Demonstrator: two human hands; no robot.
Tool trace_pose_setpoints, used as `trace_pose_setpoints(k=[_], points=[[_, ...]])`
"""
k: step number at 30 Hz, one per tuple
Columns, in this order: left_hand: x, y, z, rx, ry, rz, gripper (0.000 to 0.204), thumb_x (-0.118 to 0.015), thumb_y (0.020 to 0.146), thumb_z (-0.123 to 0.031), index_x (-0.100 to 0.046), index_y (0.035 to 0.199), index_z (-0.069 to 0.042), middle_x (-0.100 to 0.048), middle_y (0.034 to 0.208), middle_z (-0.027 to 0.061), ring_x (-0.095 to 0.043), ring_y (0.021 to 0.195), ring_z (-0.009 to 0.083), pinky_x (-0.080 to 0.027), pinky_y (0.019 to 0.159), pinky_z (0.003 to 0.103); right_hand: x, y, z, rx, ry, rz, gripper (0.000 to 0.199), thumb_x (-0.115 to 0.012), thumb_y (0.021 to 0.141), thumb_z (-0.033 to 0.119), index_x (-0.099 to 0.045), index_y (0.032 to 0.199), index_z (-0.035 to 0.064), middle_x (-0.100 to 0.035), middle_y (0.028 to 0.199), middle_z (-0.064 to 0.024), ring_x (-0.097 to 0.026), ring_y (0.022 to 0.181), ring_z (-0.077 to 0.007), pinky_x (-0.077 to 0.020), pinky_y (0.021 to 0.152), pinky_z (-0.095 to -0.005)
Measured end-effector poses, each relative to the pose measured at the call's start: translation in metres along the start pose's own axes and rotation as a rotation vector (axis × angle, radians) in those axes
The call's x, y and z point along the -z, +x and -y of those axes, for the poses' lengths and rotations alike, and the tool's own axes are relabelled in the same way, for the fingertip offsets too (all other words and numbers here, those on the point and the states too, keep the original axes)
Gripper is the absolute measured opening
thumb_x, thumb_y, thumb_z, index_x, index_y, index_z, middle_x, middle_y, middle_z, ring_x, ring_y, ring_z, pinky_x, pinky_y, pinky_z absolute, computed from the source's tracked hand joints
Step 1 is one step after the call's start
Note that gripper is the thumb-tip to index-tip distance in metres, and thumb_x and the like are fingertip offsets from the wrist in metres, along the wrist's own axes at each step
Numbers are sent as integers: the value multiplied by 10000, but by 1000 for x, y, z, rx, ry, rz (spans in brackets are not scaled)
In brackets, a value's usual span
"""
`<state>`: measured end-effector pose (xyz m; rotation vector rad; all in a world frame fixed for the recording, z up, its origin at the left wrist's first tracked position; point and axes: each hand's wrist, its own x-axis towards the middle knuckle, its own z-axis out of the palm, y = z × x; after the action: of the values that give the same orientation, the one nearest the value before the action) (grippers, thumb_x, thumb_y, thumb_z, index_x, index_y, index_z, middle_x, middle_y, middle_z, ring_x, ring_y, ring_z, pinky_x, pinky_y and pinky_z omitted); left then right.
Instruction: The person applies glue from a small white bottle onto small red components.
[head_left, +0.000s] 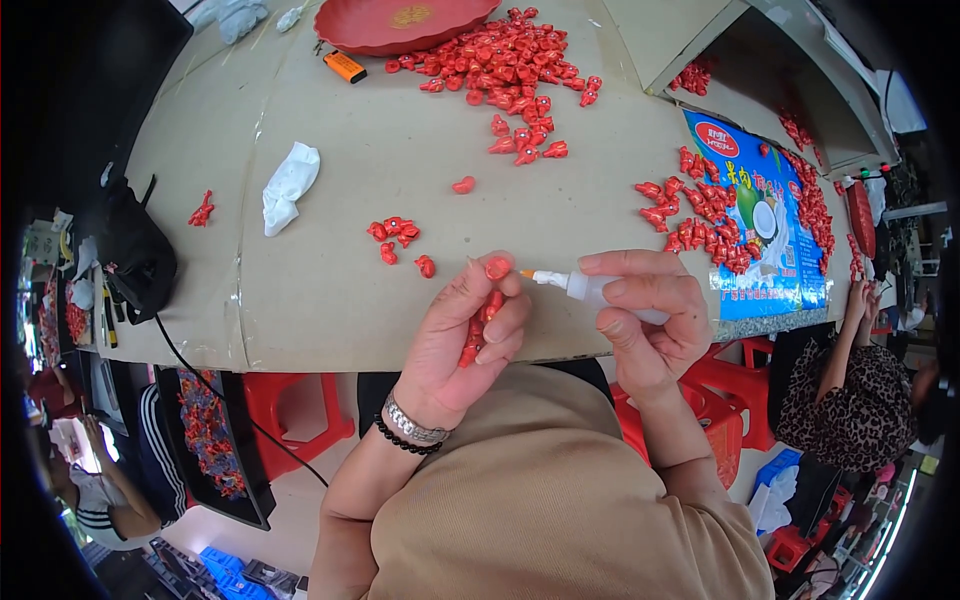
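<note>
My left hand (462,335) is closed on several small red plastic pieces, with one red piece (497,267) pinched between thumb and forefinger and others tucked under the curled fingers. In my right hand (650,310) is a small white squeeze bottle (592,288), held on its side. Its thin orange tip points left, close to the pinched piece; whether they touch I cannot tell. A few loose red pieces (397,232) lie on the table beyond my left hand, and a single one (463,185) sits farther off.
A big heap of red pieces (510,60) lies at the far side beside a red dish (400,28) and an orange lighter (345,67). More pieces rest around a blue printed sheet (770,210) at right. Crumpled white tissue (291,188) is at left. Other people sit on both sides.
</note>
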<state>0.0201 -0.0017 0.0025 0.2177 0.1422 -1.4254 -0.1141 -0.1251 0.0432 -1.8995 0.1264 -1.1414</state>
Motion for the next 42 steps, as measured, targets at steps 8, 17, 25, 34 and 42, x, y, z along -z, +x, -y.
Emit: trace_pose_setpoints(k=[8,17,25,34,42], points=[[1,0,1,-1,17,-6,241,-474,978,-279,-579,1014,-65,-612,890,13,-414,573,82,-304,406,196,-5,1,-2,30,-37,24,186,-707,773,10,-606,929,-2,-658,961,-176,-651,760,-196,-526,607,-273],[2,-1,1,-8,35,-15,240,-479,977,-269,-582,1027,-58,-623,875,17,-418,561,78,-300,408,198,-8,2,-2,47,-55,38,191,-711,764,7,-607,924,1,-662,958,-175,-649,736,-198,-521,588,-267],[1,-1,0,1,37,-7,238,-476,978,-267,-582,1016,-58,-605,877,15,-418,561,77,-296,410,199,-8,2,-3,34,-83,45,187,-709,773,17,-604,927,-1,-662,953,-170,-651,740,-197,-524,597,-269],[-2,-1,1,-41,87,0,187,-478,978,-256,-540,1010,-83,-567,913,6,-391,553,68,-302,411,188,-3,2,-2,53,-102,7,184,-714,780,37,-609,924,-7,-666,935,-174,-657,754,-199,-527,619,-271],[-1,0,2,-57,122,8,152,-481,976,-229,-523,1025,-91,-557,938,11,-388,554,65,-302,411,183,-4,0,-6,31,-97,15,190,-720,767,22,-607,917,-9,-663,937,-175,-652,744,-200,-523,607,-267]])
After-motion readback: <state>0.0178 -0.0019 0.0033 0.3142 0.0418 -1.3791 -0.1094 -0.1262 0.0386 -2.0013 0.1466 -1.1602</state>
